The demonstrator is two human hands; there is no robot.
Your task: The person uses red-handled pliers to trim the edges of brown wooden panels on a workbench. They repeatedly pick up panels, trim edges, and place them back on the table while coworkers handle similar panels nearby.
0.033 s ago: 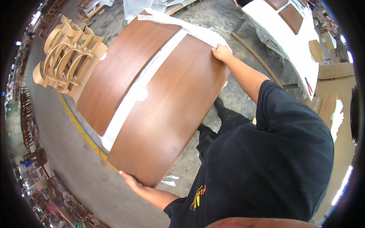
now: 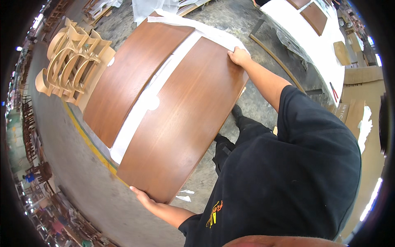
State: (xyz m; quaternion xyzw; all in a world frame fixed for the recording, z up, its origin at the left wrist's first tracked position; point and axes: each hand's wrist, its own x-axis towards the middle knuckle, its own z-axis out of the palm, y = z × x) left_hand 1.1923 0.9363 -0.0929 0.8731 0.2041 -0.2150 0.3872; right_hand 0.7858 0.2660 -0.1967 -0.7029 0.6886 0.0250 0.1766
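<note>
A large brown wooden panel (image 2: 181, 119) with a small half-round notch in its inner long edge spans the space between my hands. My left hand (image 2: 145, 199) holds its near-left end, palm against the edge, with some of the fingers hidden by the wood. At the far-right corner, my right hand (image 2: 239, 57) is closed over the edge, thumb on top. Beside it lies a second brown panel (image 2: 135, 78), separated by a strip of white sheeting (image 2: 153, 102). More white foam wrap (image 2: 205, 29) runs along their far ends.
Stacked curved light-wood pieces (image 2: 74, 61) stand left of the panels. A white-covered table (image 2: 304, 37) at far right carries smaller brown panels (image 2: 314, 18) and a red-handled tool (image 2: 333, 92). Cardboard (image 2: 364, 92) lies at right. A yellow line (image 2: 88, 142) crosses the floor.
</note>
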